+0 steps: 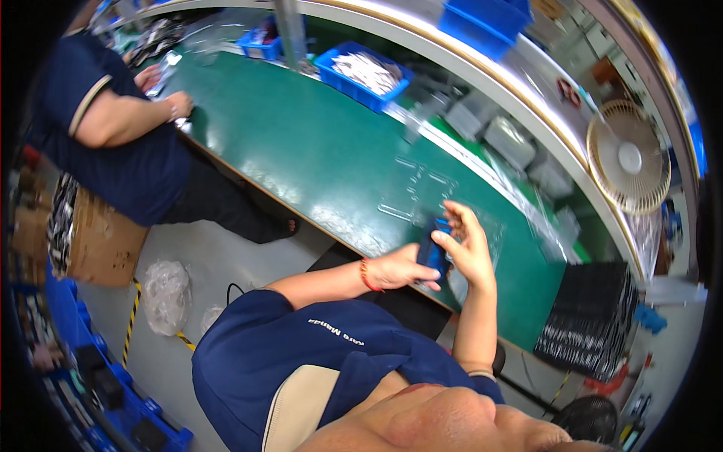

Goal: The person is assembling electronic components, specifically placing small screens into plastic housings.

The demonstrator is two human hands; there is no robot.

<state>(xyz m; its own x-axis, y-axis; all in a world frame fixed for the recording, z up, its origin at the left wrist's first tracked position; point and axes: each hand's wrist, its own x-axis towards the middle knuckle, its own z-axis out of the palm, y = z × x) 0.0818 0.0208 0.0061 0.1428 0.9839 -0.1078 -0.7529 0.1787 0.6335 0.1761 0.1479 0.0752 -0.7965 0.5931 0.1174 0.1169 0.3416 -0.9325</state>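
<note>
Over the near edge of a green worktable, both my hands are on a flat, dark rectangular piece with a glossy blue face. My left hand, a red band at its wrist, is closed around the lower end of the piece. At the upper end, my right hand has its thumb on the face and its fingers curled at the far side. What exactly the piece is cannot be made out. Just beyond my hands, a clear plastic tray lies on the table.
A blue bin of white pieces stands along the table's back. Black stacked trays are at the right end, below a fan. At the left a co-worker handles a clear bag. A carton stands behind that person.
</note>
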